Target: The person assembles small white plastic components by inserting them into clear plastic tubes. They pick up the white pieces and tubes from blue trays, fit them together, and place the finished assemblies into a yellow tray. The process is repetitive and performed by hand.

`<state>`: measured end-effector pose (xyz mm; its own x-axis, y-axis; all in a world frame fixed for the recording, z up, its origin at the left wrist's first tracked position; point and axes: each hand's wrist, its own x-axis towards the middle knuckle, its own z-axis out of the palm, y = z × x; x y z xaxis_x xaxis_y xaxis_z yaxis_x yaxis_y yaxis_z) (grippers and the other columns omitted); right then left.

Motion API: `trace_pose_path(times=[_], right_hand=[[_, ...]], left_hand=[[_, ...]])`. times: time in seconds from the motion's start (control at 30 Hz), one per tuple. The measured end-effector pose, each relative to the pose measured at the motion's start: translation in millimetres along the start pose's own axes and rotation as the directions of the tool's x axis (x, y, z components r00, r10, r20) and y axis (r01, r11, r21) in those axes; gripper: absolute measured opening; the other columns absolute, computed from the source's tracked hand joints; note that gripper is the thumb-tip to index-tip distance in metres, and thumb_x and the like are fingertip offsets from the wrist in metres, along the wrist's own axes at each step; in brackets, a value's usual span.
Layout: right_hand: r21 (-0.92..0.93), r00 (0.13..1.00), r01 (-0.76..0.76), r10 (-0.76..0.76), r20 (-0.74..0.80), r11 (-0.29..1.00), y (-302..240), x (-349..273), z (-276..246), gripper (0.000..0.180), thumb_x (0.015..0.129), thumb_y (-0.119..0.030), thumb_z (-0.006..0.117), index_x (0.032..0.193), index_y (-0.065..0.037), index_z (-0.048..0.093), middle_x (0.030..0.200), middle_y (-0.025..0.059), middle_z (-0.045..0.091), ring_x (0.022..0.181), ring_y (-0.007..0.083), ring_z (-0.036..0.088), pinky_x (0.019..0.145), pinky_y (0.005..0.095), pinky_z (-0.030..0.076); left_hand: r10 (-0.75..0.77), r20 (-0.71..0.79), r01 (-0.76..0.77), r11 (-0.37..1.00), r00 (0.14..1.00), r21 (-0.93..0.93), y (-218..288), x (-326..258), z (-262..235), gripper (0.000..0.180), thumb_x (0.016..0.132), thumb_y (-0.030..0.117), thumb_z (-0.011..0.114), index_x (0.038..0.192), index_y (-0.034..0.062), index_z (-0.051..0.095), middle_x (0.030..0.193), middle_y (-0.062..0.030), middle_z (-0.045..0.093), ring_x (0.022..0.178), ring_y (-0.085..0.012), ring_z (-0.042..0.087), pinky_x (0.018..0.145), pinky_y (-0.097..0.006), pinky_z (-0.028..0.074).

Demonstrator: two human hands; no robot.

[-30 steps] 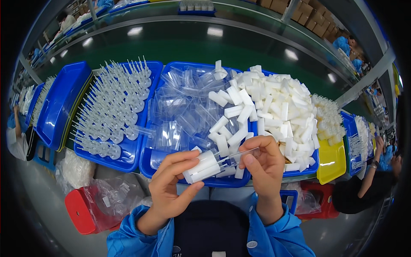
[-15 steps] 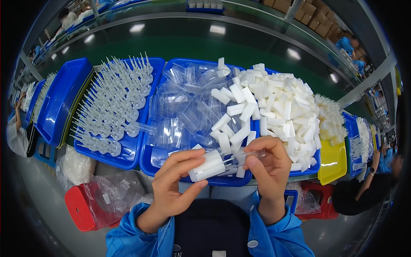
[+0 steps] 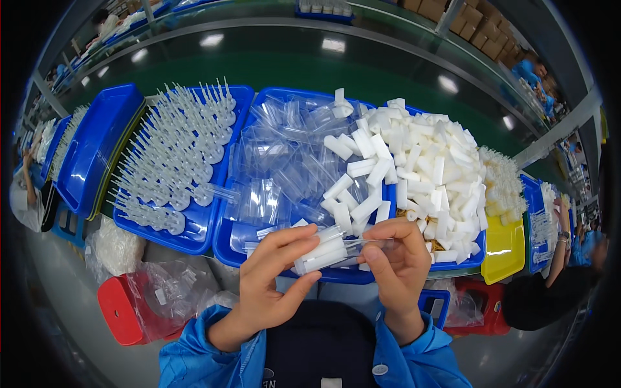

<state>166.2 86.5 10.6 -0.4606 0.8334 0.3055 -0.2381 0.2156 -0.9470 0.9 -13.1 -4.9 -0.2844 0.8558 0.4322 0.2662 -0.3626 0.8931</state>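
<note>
Slippage is our worry: our left hand (image 3: 272,284) pinches white tubes (image 3: 323,253) between thumb and fingers, while our right hand (image 3: 396,265) pinches a clear sleeve (image 3: 365,244) at their 3 o'clock end, over the blue tray's (image 3: 259,255) near rim. Loosen either pinch and, we judge, the tubes drop among the loose ones at 12 o'clock.

Factory line: parts-filled blue bins (image 3: 223,249)

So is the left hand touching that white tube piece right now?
Touching. The head view shows the left hand with thumb and fingertips pinched around the white tube piece, no gap between them.
</note>
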Motion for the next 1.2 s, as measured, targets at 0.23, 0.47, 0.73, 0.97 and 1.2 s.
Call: trace_pose_path(times=[0.23,0.47,0.73,0.97,1.2], right_hand=[[0.047,1.000,0.017,-0.016,-0.023,0.999,7,-2,2,0.018,0.088,0.004,0.061,0.105,0.005,0.054,0.098,0.0112,0.058,0.080,0.0128,0.062,0.075,0.0258,0.050],[0.240,0.985,-0.170,0.163,0.051,0.956,7,4,-6,0.025,0.087,0.005,0.062,0.109,0.004,0.052,0.101,0.0107,0.061,0.084,0.0117,0.061,0.075,0.0239,0.050],[-0.473,0.975,0.202,-0.223,0.012,0.858,13,6,-8,0.070,0.073,-0.014,0.082,0.130,0.004,0.044,0.109,0.0122,0.049,0.091,0.0161,0.050,0.080,0.0300,0.044],[-0.724,0.965,0.175,-0.263,-0.009,0.667,1,-8,13,0.104,0.053,-0.038,0.090,0.136,0.004,0.043,0.115,0.0151,0.036,0.111,0.0285,0.039,0.093,0.0396,0.037],[-0.689,0.967,0.132,-0.245,-0.068,0.712,6,-12,8,0.101,0.054,-0.038,0.090,0.135,0.004,0.045,0.114,0.0149,0.039,0.109,0.0287,0.042,0.093,0.0388,0.037]], left_hand=[[0.083,0.004,-0.083,0.985,0.997,0.149,1,1,1,0.038,0.073,-0.005,0.071,0.111,0.0000,0.068,0.123,-0.0220,0.059,0.107,-0.0321,0.063,0.089,-0.035,0.050],[-0.013,-0.032,0.013,1.000,0.999,-0.012,1,-3,8,0.038,0.075,-0.007,0.071,0.112,-0.0002,0.067,0.124,-0.0236,0.059,0.108,-0.0313,0.063,0.087,-0.034,0.052],[0.180,-0.075,-0.160,0.962,0.981,0.220,-2,0,18,0.046,0.072,-0.007,0.072,0.117,-0.0050,0.061,0.122,-0.0267,0.060,0.109,-0.0371,0.063,0.090,-0.038,0.051],[0.300,-0.093,-0.251,0.902,0.949,0.350,-10,-4,40,0.059,0.072,-0.007,0.073,0.126,-0.0124,0.049,0.118,-0.0297,0.061,0.107,-0.0408,0.063,0.090,-0.040,0.052],[0.305,-0.100,-0.247,0.890,0.947,0.384,-11,-3,43,0.062,0.074,-0.005,0.074,0.128,-0.0143,0.045,0.115,-0.0305,0.062,0.106,-0.0409,0.064,0.088,-0.040,0.053]])
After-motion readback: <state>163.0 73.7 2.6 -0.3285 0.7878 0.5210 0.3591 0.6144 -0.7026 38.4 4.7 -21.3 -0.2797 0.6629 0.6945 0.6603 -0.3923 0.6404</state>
